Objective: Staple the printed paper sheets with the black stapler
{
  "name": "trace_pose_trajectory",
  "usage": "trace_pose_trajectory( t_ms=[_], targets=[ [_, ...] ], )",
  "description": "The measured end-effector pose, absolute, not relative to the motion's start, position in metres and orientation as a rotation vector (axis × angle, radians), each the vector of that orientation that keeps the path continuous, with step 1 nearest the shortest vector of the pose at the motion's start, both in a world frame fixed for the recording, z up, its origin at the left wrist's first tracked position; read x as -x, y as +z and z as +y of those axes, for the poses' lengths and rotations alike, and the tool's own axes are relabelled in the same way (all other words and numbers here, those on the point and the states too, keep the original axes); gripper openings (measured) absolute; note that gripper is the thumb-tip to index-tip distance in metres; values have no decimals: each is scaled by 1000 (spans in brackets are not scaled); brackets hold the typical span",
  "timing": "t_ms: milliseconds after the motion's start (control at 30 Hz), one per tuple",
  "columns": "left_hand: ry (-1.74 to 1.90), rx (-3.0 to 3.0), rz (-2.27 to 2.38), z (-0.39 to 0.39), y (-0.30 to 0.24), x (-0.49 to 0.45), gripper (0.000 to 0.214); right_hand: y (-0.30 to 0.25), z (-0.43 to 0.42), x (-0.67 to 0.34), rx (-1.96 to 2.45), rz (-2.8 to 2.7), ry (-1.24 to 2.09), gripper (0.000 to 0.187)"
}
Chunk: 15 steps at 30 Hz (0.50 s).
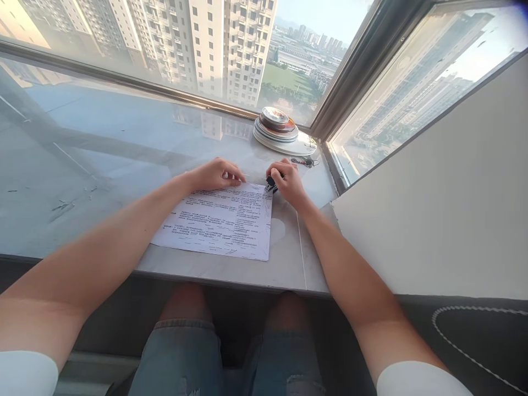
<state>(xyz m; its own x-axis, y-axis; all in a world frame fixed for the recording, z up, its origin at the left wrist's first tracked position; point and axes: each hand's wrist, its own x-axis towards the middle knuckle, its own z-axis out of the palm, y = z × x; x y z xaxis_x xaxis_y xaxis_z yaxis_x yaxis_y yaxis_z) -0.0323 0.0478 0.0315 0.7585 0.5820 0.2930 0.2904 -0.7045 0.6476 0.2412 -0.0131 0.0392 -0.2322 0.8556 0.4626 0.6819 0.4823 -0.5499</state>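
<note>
A sheet of printed paper (223,223), or a thin stack of them, lies on the marble-patterned sill, with pen marks among its lines of text. At its top edge my left hand (216,174) rests with curled fingers, the fingertips holding the paper there. My right hand (287,180) is closed around a small black stapler (270,182). The stapler's metal front end meets the paper's top right corner. My right fingers hide most of its body, and I cannot tell whether its jaws are pressed together.
Stacked plates (275,132) stand in the window corner, with a keyring (307,162) just in front of them. Window frames (346,71) border the marble sill (231,269) at the back. A white wall (445,209) closes the right side. A twisted white cord (437,330) hangs at lower right.
</note>
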Motion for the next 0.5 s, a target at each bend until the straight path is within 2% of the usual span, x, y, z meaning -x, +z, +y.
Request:
trace_pose_trajectory(
  t_ms=[333, 500],
  targets=[
    [663, -2350, 630, 48, 30, 32, 25, 36, -13, -244, 1238, -2060, 309, 24],
    [666, -2331, 644, 50, 28, 32, 24, 36, -13, -243, 1224, -2069, 309, 26]
  ],
)
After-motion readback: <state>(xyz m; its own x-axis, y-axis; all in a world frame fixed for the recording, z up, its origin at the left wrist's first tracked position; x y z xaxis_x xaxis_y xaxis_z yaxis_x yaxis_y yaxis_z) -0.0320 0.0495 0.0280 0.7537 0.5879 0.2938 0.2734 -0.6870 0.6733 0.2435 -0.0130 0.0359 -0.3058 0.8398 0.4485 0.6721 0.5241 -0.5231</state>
